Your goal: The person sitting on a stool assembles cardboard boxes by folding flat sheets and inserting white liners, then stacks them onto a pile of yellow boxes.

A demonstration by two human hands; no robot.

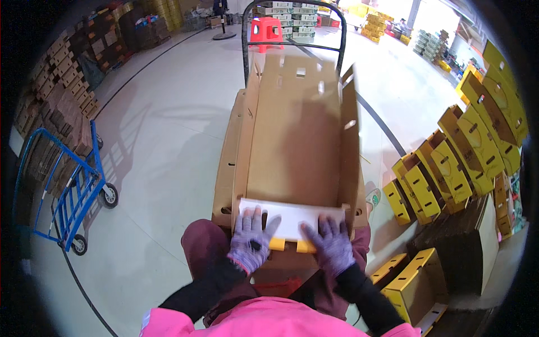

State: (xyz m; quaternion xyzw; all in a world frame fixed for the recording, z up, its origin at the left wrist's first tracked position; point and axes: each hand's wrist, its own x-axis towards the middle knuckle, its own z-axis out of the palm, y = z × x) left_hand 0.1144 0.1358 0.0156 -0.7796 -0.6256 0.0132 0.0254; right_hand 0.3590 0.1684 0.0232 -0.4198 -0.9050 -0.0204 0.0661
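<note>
A long brown cardboard box (281, 163) lies in front of my knees, its two side walls standing and its far end panel leaning up and away. Across its near end runs a white flap (292, 221) with yellow tabs below. My left hand (251, 241), in a grey-purple knit glove, rests with fingers spread on the left part of this flap. On the right part lies my right hand (332, 244), gloved alike, its fingers also apart. Neither hand grips anything. Brown cardboard (224, 185) shows beneath the box.
Beyond the box rises a black cart handle (245, 50), with a red stool (265, 33) behind it. A blue hand truck (70, 191) stands at the left. Rows of yellow boxes (443, 174) and a stack of flat cardboard (457, 241) stand at the right.
</note>
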